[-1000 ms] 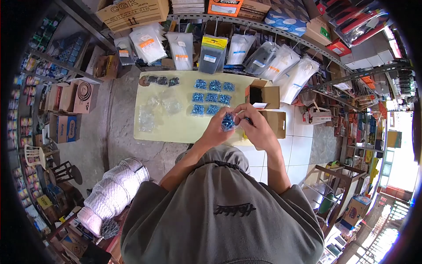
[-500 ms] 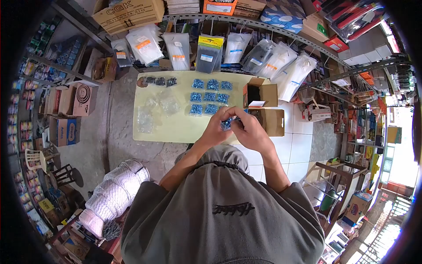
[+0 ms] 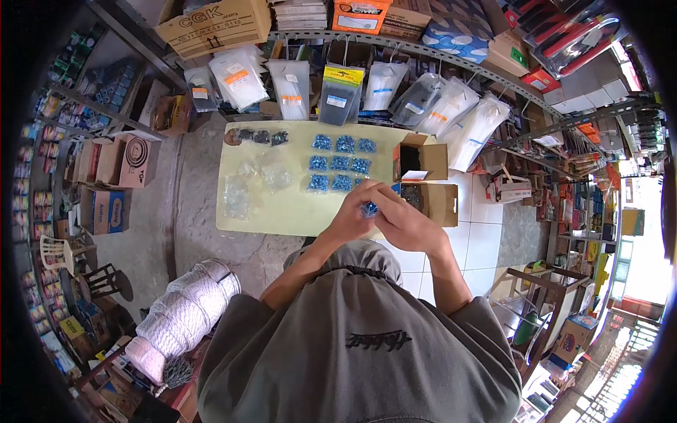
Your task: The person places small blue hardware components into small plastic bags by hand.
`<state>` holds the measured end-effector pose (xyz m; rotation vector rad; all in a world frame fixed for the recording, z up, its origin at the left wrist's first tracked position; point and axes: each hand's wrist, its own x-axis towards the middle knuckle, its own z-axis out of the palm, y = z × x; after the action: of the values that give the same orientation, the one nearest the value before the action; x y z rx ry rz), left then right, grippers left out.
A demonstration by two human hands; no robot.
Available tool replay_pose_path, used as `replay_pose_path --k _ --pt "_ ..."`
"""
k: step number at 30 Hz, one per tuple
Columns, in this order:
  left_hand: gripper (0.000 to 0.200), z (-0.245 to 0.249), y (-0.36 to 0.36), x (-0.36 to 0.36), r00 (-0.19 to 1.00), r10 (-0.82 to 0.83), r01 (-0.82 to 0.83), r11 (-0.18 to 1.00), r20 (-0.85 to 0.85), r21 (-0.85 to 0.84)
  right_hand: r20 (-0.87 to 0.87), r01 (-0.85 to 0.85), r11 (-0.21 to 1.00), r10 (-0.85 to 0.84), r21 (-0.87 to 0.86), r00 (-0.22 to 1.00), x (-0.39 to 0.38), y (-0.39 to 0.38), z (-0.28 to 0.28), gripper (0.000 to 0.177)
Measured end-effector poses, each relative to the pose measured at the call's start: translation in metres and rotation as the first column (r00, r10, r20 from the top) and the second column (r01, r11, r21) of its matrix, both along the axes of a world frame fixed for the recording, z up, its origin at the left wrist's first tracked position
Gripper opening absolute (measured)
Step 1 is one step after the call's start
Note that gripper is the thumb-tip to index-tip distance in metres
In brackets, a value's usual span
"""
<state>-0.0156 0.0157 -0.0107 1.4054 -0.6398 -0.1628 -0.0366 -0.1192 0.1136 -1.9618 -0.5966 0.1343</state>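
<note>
Both hands meet over the front edge of the pale table (image 3: 282, 224). My left hand (image 3: 352, 215) is closed round a small clear bag of blue pieces (image 3: 369, 209). Against the same bag, my right hand (image 3: 407, 222) is closed too, its fingers touching the left ones over the bag's top. Beyond them, several similar blue bags (image 3: 340, 163) lie in rows. Small packs of dark pieces (image 3: 262, 137) lie at the table's back left, with empty-looking clear bags (image 3: 236, 197) in front of them.
Two open cardboard boxes (image 3: 434, 161) stand at the table's right end, one holding dark contents. Hanging packs of cable ties (image 3: 341, 95) line the shelf behind. A large roll of white rope (image 3: 187, 303) is on the left, and a wooden frame (image 3: 557, 296) on the right.
The hands have come slightly lower and nearer the body, with the right hand turned more over the bag. The whole view has shifted a little.
</note>
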Motion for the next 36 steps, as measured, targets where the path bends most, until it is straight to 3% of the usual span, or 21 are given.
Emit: replay_pose_path --k 1,3,5,9,12,15,22,27,34,36 --pt "0.043 -0.002 0.001 -0.001 1.000 0.002 -0.002 1.000 -0.004 0.001 -0.047 -0.017 1.000 0.017 -0.004 0.999 0.000 0.000 0.003 0.031" --pt "0.046 -0.002 0.001 0.000 0.984 -0.053 0.044 0.998 -0.172 -0.053 -0.095 -0.034 0.999 0.033 -0.009 0.995 0.001 -0.004 0.004 0.029" --pt "0.045 0.004 0.003 0.000 0.985 -0.009 0.011 1.000 -0.170 0.012 -0.383 0.077 0.997 -0.071 0.002 0.921 0.004 -0.010 0.004 0.024" --pt "0.041 0.006 0.006 -0.001 0.980 0.051 -0.029 0.993 -0.193 0.114 -0.391 0.196 0.977 -0.148 0.086 0.908 0.007 -0.014 -0.002 0.021" --pt "0.039 0.012 0.007 0.002 0.995 0.070 -0.062 0.992 -0.075 0.110 -0.437 0.219 0.975 -0.180 0.040 0.881 0.007 -0.018 -0.008 0.023" --pt "0.038 0.016 0.006 0.000 0.989 0.088 -0.074 0.990 -0.116 0.122 -0.474 0.217 0.976 -0.188 0.006 0.860 0.006 -0.018 -0.006 0.025" --pt "0.037 0.015 0.006 -0.001 0.983 0.067 -0.044 0.990 -0.172 0.133 -0.475 0.181 0.981 -0.195 -0.076 0.858 0.003 -0.012 -0.002 0.027" --pt "0.044 0.015 0.006 0.002 0.989 0.059 -0.040 0.990 -0.138 0.136 -0.158 0.225 0.963 -0.248 -0.147 0.956 0.000 -0.002 -0.009 0.022" --pt "0.041 0.012 0.006 0.004 0.991 0.075 -0.066 0.994 -0.106 0.086 -0.228 0.253 0.959 -0.277 -0.126 0.933 -0.004 0.005 0.001 0.027" --pt "0.045 0.005 0.006 0.006 0.994 0.057 -0.055 0.998 -0.089 0.024 -0.268 0.268 0.963 -0.258 0.001 0.928 -0.003 0.006 0.007 0.029"
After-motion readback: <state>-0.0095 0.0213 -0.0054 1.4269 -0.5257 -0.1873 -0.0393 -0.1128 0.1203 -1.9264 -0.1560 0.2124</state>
